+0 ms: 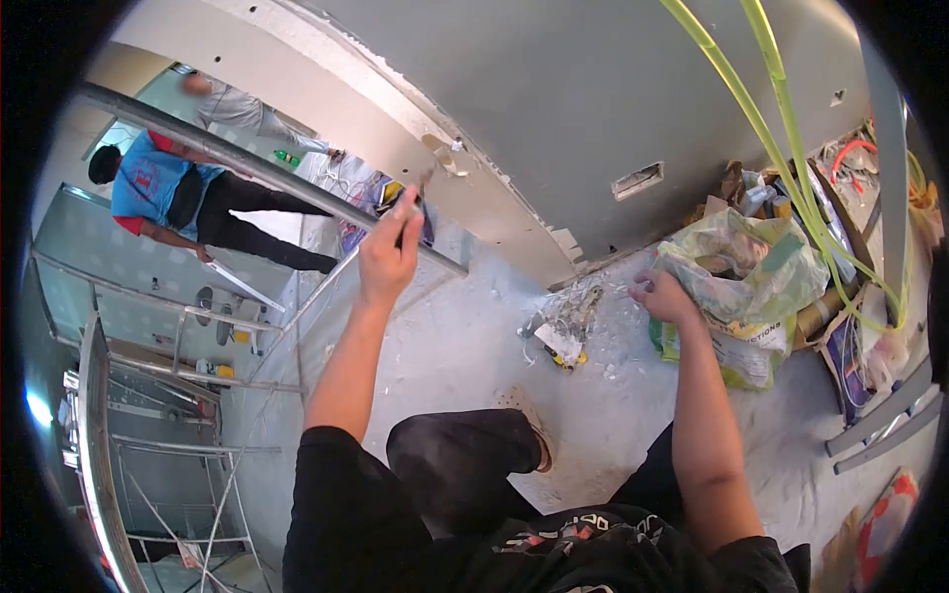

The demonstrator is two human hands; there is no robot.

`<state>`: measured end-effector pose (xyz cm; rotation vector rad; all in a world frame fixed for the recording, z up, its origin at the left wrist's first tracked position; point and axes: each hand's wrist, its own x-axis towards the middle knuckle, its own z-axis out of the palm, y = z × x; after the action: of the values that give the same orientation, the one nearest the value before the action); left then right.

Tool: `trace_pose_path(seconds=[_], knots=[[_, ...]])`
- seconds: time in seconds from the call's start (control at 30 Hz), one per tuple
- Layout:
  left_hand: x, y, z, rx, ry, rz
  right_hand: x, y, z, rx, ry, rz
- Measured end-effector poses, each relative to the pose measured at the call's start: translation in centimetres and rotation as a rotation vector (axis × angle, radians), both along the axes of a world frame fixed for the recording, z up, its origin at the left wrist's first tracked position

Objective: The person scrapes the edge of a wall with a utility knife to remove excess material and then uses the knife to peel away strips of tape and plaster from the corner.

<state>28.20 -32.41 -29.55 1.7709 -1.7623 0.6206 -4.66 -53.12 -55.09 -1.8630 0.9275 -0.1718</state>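
Observation:
My left hand (pixel 388 252) is raised at the upper centre-left, its fingers wrapped round a small dark-handled tool (pixel 408 215). Just above it, the tool's tip is near the pale panel edge (pixel 395 158), where a rough patch of filler (pixel 450 156) shows. My right hand (pixel 664 296) hangs lower at the right, beside the plastic bag (pixel 736 262), with its fingers curled; whether they hold anything is too small to tell. Between my hands on the floor lies a heap of scraps and debris (pixel 565 326).
Metal scaffolding (pixel 178 366) stands at the left, with a pipe (pixel 287 183) crossing near my left hand. Beyond are a person in a blue shirt (pixel 163 193) and another in grey (pixel 237 107). Yellow-green tubes (pixel 741 89) hang at the right above boxes and ladder legs (pixel 885 420).

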Motion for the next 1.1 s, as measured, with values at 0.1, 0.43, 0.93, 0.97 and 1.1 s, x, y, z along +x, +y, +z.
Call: trace_pose_path(seconds=[0.1,0.43,0.93,0.97,1.1], knots=[[0.2,-1.6,3.1,0.000,-0.086,0.006,0.4,-0.1,-0.6,0.001,0.006,-0.007],[-0.2,-3.3,1.8,-0.107,-0.164,0.036,0.5,-0.2,-0.7,0.001,-0.010,-0.015],[-0.2,1.5,-11.5,0.153,0.151,0.007,0.0,-0.6,-0.4,-0.003,0.022,-0.028],[-0.4,1.7,-10.9,0.158,0.162,0.018,0.0,-0.1,-0.1,-0.007,0.031,0.005],[-0.2,-0.4,-3.4,-0.028,0.036,0.006,0.7,-0.3,-1.1,-0.030,0.025,0.022]])
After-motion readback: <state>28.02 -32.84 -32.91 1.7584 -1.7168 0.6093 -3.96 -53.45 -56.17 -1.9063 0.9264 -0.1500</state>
